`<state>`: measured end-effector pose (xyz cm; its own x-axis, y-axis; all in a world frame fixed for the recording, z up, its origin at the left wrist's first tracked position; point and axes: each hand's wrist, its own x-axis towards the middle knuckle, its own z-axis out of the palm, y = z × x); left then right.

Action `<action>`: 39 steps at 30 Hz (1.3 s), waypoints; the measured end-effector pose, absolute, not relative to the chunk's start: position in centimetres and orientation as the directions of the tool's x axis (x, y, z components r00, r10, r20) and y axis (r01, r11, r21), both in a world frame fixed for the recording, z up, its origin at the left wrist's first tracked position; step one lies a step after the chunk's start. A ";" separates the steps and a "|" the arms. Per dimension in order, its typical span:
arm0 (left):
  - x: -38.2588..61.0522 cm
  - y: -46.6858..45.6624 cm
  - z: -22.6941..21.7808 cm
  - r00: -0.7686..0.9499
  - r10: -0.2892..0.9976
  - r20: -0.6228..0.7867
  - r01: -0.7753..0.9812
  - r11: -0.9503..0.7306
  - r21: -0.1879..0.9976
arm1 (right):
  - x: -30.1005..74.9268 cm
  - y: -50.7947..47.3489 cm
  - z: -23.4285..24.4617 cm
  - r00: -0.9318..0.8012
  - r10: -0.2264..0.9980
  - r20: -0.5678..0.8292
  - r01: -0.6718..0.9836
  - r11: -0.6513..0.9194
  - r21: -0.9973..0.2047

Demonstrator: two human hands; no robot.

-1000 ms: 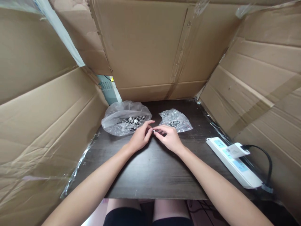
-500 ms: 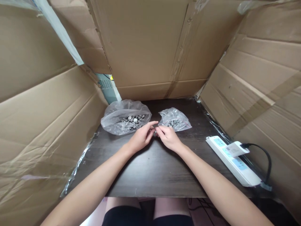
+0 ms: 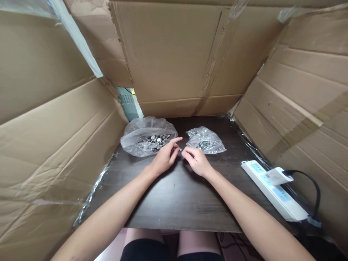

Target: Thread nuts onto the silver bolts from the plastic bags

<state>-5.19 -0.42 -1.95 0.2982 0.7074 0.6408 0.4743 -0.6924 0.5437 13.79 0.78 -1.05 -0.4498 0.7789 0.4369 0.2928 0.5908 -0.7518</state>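
My left hand [image 3: 165, 156] pinches a small shiny metal piece [image 3: 180, 149] between thumb and fingertips, its index finger stretched out above. The piece is too small to name. Facing it, my right hand [image 3: 198, 160] is closed in a pinch close to that piece; what its fingertips hold, if anything, is hidden. Behind my left hand lies an open clear plastic bag [image 3: 133, 139] with many small metal parts [image 3: 159, 140], some with round heads. Just beyond my right hand is a smaller clear bag [image 3: 217, 144] of silvery screw-like parts [image 3: 204, 144].
The dark wooden table [image 3: 174, 206] is walled by cardboard panels [image 3: 174, 50] at the back and both sides. On the right lies a white power strip [image 3: 288, 210] with a white plug [image 3: 277, 176] and black cable [image 3: 317, 186]. Clear tape runs along the table's edges.
My fingertips have drawn slightly apart, so a gap and the small metal piece show between my hands. The whole view has shifted a little; the bags stay in place.
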 end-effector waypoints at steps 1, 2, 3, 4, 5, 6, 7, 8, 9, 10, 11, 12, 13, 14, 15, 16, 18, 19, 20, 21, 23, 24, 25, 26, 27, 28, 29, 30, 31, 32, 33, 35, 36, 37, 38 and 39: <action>-5.2 -0.4 -2.0 0.295 0.706 0.644 0.471 -0.694 0.544 | 13.8 0.9 -1.0 -0.404 0.786 0.467 0.310 0.598 -0.739; -5.2 -0.4 -2.0 0.296 0.703 0.647 0.467 -0.697 0.544 | 13.8 0.9 -1.0 -0.375 0.787 0.490 0.317 0.605 -0.731; -5.1 -0.3 -2.0 0.301 0.700 0.647 0.463 -0.701 0.543 | 13.8 1.0 -1.0 -0.368 0.784 0.501 0.317 0.612 -0.725; -5.1 -0.3 -2.0 0.306 0.700 0.646 0.460 -0.702 0.543 | 13.9 1.0 -1.0 -0.389 0.776 0.497 0.319 0.620 -0.717; -5.1 -0.3 -2.1 0.307 0.702 0.643 0.461 -0.701 0.545 | 14.0 1.0 -1.0 -0.427 0.766 0.480 0.331 0.627 -0.705; -5.1 -0.2 -2.1 0.303 0.706 0.641 0.465 -0.696 0.547 | 14.1 1.0 -1.0 -0.469 0.759 0.452 0.353 0.630 -0.692; -5.1 -0.2 -2.1 0.293 0.710 0.640 0.472 -0.690 0.549 | 14.1 0.9 -1.0 -0.501 0.758 0.417 0.380 0.626 -0.682; -5.1 -0.2 -2.0 0.283 0.714 0.640 0.480 -0.683 0.550 | 14.2 0.9 -1.0 -0.517 0.763 0.388 0.404 0.617 -0.676; -5.2 -0.2 -2.0 0.274 0.716 0.642 0.486 -0.679 0.551 | 14.2 0.9 -1.1 -0.513 0.772 0.375 0.419 0.607 -0.676; -5.2 -0.1 -2.0 0.271 0.717 0.643 0.488 -0.678 0.550 | 14.1 0.9 -1.1 -0.489 0.783 0.384 0.424 0.598 -0.681; -5.2 -0.2 -2.0 0.275 0.716 0.642 0.485 -0.680 0.550 | 14.1 0.9 -1.2 -0.450 0.795 0.407 0.421 0.590 -0.689; -5.2 -0.2 -1.9 0.284 0.714 0.640 0.479 -0.684 0.550 | 14.0 0.9 -1.3 -0.415 0.802 0.430 0.412 0.587 -0.697; -5.2 -0.2 -1.9 0.296 0.713 0.635 0.471 -0.688 0.552 | 13.9 0.9 -1.3 -0.398 0.801 0.447 0.398 0.590 -0.703; -5.1 -0.3 -1.9 0.310 0.713 0.628 0.463 -0.691 0.555 | 13.8 0.9 -1.4 -0.400 0.794 0.457 0.384 0.598 -0.704; -5.0 -0.3 -1.9 0.324 0.715 0.620 0.456 -0.692 0.560 | 13.8 1.0 -1.5 -0.416 0.783 0.463 0.373 0.611 -0.698; -4.9 -0.4 -1.9 0.335 0.719 0.609 0.455 -0.689 0.563 | 13.7 1.0 -1.5 -0.440 0.767 0.468 0.367 0.629 -0.685; -4.8 -0.5 -1.9 0.350 0.729 0.589 0.471 -0.680 0.562 | 13.7 1.1 -1.7 -0.474 0.738 0.481 0.376 0.664 -0.647; -4.7 -0.6 -1.9 0.357 0.729 0.584 0.482 -0.679 0.553 | 13.7 1.1 -1.7 -0.480 0.730 0.487 0.390 0.675 -0.627; -4.7 -0.7 -1.9 0.365 0.726 0.583 0.492 -0.682 0.541 | 13.7 1.1 -1.8 -0.482 0.725 0.492 0.404 0.682 -0.609; -4.6 -0.7 -1.8 0.374 0.721 0.584 0.498 -0.687 0.529 | 13.7 1.1 -1.8 -0.485 0.720 0.496 0.414 0.689 -0.595; -4.6 -0.9 -1.6 0.384 0.717 0.581 0.502 -0.691 0.521 | 13.7 1.2 -1.9 -0.487 0.713 0.505 0.419 0.697 -0.582; -4.6 -0.9 -1.6 0.382 0.723 0.576 0.506 -0.685 0.523 | 13.8 1.2 -2.0 -0.485 0.713 0.507 0.417 0.698 -0.582; -4.7 -0.9 -1.5 0.378 0.731 0.568 0.515 -0.676 0.527 | 13.8 1.2 -2.0 -0.481 0.716 0.506 0.418 0.694 -0.585; -4.7 -0.9 -1.4 0.372 0.740 0.560 0.528 -0.665 0.529 | 13.8 1.2 -2.0 -0.476 0.721 0.503 0.422 0.689 -0.589; -4.8 -0.9 -1.4 0.369 0.747 0.553 0.541 -0.656 0.527 | 13.8 1.3 -2.0 -0.472 0.727 0.499 0.428 0.684 -0.592; -4.9 -0.9 -1.4 0.366 0.752 0.548 0.552 -0.650 0.522 | 13.8 1.3 -2.1 -0.468 0.732 0.495 0.435 0.679 -0.592; -5.0 -0.9 -1.3 0.366 0.754 0.545 0.560 -0.646 0.518 | 13.9 1.4 -2.1 -0.465 0.735 0.493 0.443 0.675 -0.589; -5.1 -0.8 -1.3 0.365 0.757 0.542 0.565 -0.643 0.517 | 13.9 1.4 -2.1 -0.461 0.738 0.493 0.451 0.673 -0.587; -5.1 -0.8 -1.3 0.364 0.761 0.537 0.567 -0.639 0.520 | 13.9 1.4 -2.1 -0.456 0.740 0.495 0.455 0.672 -0.584; -5.2 -0.8 -1.3 0.360 0.768 0.529 0.566 -0.631 0.530 | 14.0 1.5 -2.1 -0.453 0.740 0.497 0.456 0.671 -0.584; -5.2 -0.8 -1.3 0.356 0.779 0.517 0.564 -0.620 0.546 | 14.0 1.5 -2.1 -0.450 0.741 0.499 0.453 0.671 -0.587; -5.2 -0.8 -1.3 0.340 0.808 0.482 0.546 -0.587 0.598 | 14.0 1.5 -2.1 -0.446 0.740 0.503 0.434 0.670 -0.602; -5.2 -0.8 -1.2 0.329 0.820 0.468 0.534 -0.570 0.624 | 14.0 1.4 -2.0 -0.446 0.739 0.505 0.421 0.671 -0.610; -5.2 -0.8 -1.2 0.318 0.828 0.462 0.521 -0.560 0.644 | 14.0 1.4 -2.0 -0.444 0.739 0.506 0.412 0.670 -0.617; -5.2 -0.9 -1.2 0.309 0.830 0.465 0.510 -0.557 0.655 | 14.0 1.4 -1.9 -0.442 0.742 0.504 0.410 0.667 -0.621; -5.1 -0.9 -1.2 0.304 0.825 0.476 0.502 -0.563 0.656 | 14.0 1.4 -1.9 -0.440 0.746 0.500 0.415 0.663 -0.623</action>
<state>-5.14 -0.90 -1.21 0.3038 0.8254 0.4758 0.5020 -0.5631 0.6564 13.95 1.43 -1.90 -0.4403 0.7455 0.5004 0.4148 0.6631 -0.6230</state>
